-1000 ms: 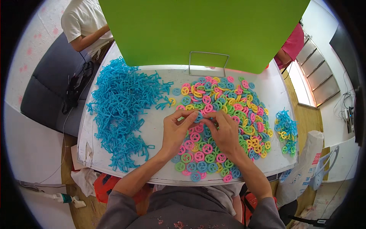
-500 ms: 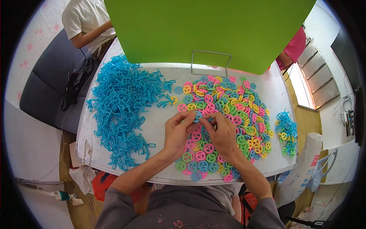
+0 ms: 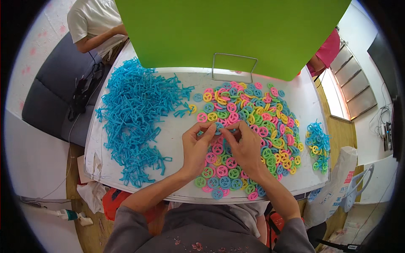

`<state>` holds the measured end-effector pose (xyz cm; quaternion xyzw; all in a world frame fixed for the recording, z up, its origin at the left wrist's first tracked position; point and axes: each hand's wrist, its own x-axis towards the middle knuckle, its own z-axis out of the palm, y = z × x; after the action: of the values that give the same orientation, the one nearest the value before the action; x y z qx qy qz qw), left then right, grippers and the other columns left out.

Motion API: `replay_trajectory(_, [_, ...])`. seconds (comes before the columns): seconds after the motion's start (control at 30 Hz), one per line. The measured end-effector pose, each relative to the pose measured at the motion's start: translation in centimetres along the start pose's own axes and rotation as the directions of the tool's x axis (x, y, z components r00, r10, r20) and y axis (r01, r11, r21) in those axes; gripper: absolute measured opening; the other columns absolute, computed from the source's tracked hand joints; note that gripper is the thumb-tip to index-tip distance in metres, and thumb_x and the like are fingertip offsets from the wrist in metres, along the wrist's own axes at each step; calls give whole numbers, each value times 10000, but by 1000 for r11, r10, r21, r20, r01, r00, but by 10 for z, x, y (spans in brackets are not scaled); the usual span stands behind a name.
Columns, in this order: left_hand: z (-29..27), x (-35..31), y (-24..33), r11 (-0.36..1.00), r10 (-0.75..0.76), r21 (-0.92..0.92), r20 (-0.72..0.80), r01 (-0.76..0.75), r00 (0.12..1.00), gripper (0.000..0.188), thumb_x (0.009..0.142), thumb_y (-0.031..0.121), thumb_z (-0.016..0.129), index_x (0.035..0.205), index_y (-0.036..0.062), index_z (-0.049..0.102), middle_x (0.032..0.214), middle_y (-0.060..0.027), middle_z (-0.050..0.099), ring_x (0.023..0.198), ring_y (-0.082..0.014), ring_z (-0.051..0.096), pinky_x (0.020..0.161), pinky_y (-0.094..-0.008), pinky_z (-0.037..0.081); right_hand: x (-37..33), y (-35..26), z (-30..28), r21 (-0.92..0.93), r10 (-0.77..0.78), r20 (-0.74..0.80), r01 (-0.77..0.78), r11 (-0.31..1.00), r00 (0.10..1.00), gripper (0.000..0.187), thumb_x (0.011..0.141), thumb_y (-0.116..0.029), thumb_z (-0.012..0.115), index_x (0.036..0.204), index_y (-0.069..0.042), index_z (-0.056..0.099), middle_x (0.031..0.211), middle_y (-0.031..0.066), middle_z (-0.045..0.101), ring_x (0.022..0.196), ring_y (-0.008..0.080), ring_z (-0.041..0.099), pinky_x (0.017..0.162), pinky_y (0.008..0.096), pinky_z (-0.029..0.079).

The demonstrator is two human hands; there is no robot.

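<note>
**Blue wheel (image 3: 219, 128) kept in place, with little change**

Only a slight change is shown over the last second: the wheel is held at nearly the same spot, above the left part of the wheel heap (image 3: 274, 141), while the tip of the right thumb seems to be brought a little higher against it. By this, the handling appears to be kept to the same piece — nothing new is seen being picked up or set down.

The wheel is pinched by the left hand (image 3: 195, 145), its thumb and forefinger being clamped on the left side of the rim. The right side is met by the right hand (image 3: 246, 146), whose thumb and forefinger are drawn nearly together; whether they are clamped on the rim or on a small part beside it cannot be told, since the spot is covered by the fingers themselves.

On the white surface (image 3: 174, 141), a large pile of blue connectors (image 3: 137, 107) is spread to the left. A smaller mixed cluster (image 3: 318, 145) of wheels and connectors is set apart near the right edge, and the far side is screened by a green board (image 3: 234, 33).
</note>
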<state>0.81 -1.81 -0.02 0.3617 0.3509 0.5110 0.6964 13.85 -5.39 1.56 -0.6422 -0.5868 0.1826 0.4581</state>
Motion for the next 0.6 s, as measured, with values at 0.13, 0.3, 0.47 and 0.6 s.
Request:
replay_trajectory(0.13, [1,3,8,996,-50,81,39,47,998,119,911,111,579,904,-2,618,887,-25,579,811,-95,583,750,-267,546,2,1,-4,-17,-100,-39,99,995,994,124,794,-68,703,864,-14,615,735,87,639,634,180,617,566,292,478])
replay_trajectory(0.3, [-3,5,8,994,-92,65,50,88,995,126,904,126,588,892,6,624,882,-25,591,788,-86,579,715,-255,535,0,3,-5,71,-97,-50,100,992,994,107,770,9,682,867,-16,646,780,86,655,710,177,638,627,283,499])
replay_trajectory(0.47, [-13,9,2,956,-26,293,180,-29,983,109,908,99,583,928,-2,617,939,-48,620,830,-96,593,705,-247,512,1,13,-4,138,-135,-38,139,981,990,151,738,85,654,858,-6,653,801,89,663,737,168,642,651,273,501])
replay_trajectory(0.6, [-11,10,2,933,50,339,217,-123,975,108,915,85,573,957,-7,611,963,-61,628,852,-100,596,721,-243,500,2,18,-6,213,-230,-79,242,947,970,182,719,112,648,854,-7,673,838,99,677,776,174,652,689,276,513])
